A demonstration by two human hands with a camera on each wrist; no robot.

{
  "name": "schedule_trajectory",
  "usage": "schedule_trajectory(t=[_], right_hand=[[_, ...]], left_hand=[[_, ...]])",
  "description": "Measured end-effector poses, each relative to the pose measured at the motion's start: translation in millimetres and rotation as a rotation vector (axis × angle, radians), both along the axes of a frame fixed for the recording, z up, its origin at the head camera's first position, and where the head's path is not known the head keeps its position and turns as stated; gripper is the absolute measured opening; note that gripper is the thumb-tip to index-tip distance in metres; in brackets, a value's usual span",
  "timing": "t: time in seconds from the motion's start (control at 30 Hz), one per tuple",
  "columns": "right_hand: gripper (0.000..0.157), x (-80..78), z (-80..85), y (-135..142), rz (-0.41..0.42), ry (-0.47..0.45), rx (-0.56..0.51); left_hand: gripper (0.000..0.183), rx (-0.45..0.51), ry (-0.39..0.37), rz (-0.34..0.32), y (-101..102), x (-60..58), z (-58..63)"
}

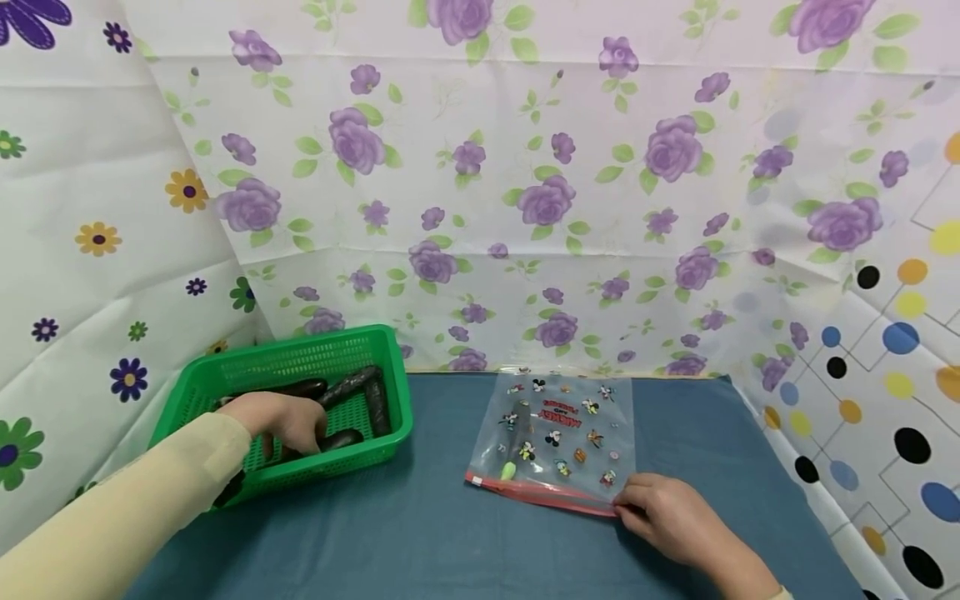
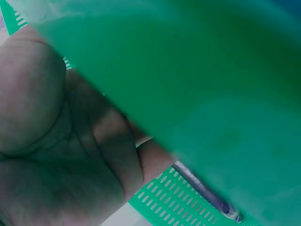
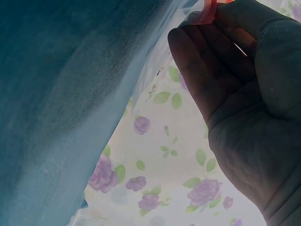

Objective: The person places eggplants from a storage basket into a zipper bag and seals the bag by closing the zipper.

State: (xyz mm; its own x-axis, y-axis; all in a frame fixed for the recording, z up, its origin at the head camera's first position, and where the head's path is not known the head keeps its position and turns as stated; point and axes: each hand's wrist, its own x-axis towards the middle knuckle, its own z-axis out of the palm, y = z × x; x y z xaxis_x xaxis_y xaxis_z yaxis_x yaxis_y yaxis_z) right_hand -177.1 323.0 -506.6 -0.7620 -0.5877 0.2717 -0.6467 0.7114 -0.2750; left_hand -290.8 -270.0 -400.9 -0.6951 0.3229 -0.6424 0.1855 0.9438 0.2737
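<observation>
My left hand point(image 1: 288, 421) reaches down into a green plastic basket point(image 1: 401, 392), its fingers curled round a dark eggplant point(image 1: 341, 438) near the front wall. In the left wrist view that wall hides the fingertips. Beside it in the basket lie another dark eggplant point(image 1: 303, 388) and a bent, wrinkled dark piece point(image 1: 375, 404). My right hand point(image 1: 667, 512) pinches the right corner of a clear zip bag point(image 1: 585, 450) by its red zip edge. The bag lies flat, printed with cartoon figures. Inside is a long greyish thing with a light green end point(image 1: 508, 471).
A blue cloth point(image 1: 450, 525) covers the table. Flowered sheets point(image 1: 495, 208) stand as walls behind and to the left, and a dotted sheet point(image 1: 900, 383) on the right. The basket stands against the left back corner.
</observation>
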Motion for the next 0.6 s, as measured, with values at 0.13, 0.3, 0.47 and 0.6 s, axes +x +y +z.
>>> schedule_trajectory(t=[0.13,0.3,0.47,0.6], right_hand=[[0.013,-0.7,0.2,-0.1,0.001,-0.001,0.01],[0.013,-0.8,-0.4,-0.3,-0.001,-0.006,0.01],[0.014,-0.4,-0.9,-0.5,-0.002,0.008,0.011],[0.014,0.0,-0.7,-0.7,-0.002,0.017,0.012]], left_hand=[[0.014,0.007,0.011,0.013,-0.8,0.0,-2.0],[0.042,0.017,0.005,0.035,-1.3,-1.5,-4.5],[0.047,0.024,0.017,0.028,-3.0,-0.4,-7.7],[0.047,0.031,0.023,0.017,-6.5,0.2,-9.0]])
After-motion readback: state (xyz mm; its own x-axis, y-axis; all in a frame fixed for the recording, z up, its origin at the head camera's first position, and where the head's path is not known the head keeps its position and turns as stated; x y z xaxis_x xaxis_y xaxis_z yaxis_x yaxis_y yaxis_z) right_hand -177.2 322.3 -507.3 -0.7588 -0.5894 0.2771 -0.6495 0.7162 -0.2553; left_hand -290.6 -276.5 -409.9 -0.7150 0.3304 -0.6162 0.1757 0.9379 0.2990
